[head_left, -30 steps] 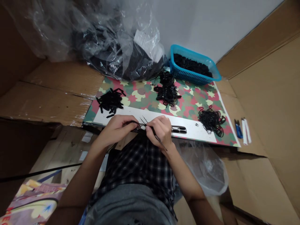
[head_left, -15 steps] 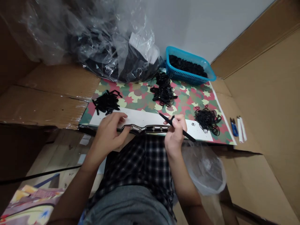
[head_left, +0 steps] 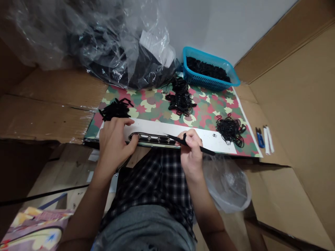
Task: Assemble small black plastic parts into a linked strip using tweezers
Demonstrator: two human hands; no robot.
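A black strip with a row of oblong openings (head_left: 154,138) lies along the near edge of a white board (head_left: 162,127). My left hand (head_left: 115,137) rests at its left end, thumb touching the strip and fingers spread away from the thumb. In my right hand (head_left: 192,150) is a pair of black tweezers (head_left: 206,150), gripped between thumb and fingers with the tips pointing left over the strip. The strip's right end is hidden at my right fingers. Close beyond my left hand lies a pile of short black pieces (head_left: 116,108).
Tangled black loops form a middle heap (head_left: 180,103) and a right heap (head_left: 231,129). Behind stand a blue basket (head_left: 211,83) of black pieces and a large clear bag (head_left: 125,66). Blue-handled snips (head_left: 260,138) and white sticks (head_left: 267,139) lie right. A clear plastic bag (head_left: 227,188) hangs below.
The strip, kinked in the middle before, now lies straight. Both hands have shifted left, and the tweezers' tips have come down to the strip.
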